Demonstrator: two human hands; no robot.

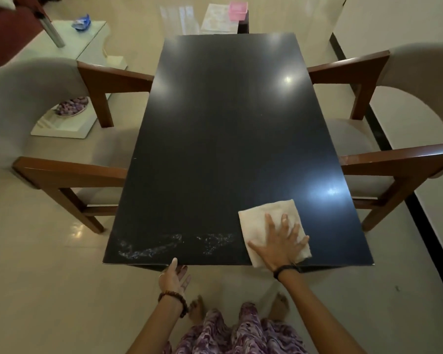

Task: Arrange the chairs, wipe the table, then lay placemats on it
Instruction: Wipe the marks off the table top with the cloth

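Pressing flat, right hand (279,245) on cloth (269,221) — pink basket (238,10) beyond table (215,136).

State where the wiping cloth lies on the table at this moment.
In the head view the cloth lies flat on the dark table near its near right corner, pressed under the right hand, to the right of the wet streaks.

The room is being lit dimly and warmly from overhead. Two bright glare spots are being reflected on the glossy dark table (215,139), one toward the far right, one near the cloth (271,226). A bluish sheen is being spread around the nearer spot. Strong wide-angle bending is being seen at the frame edges, where the chairs (36,111) are being curved and softly blurred. Floor reflections are being washed out at the top.
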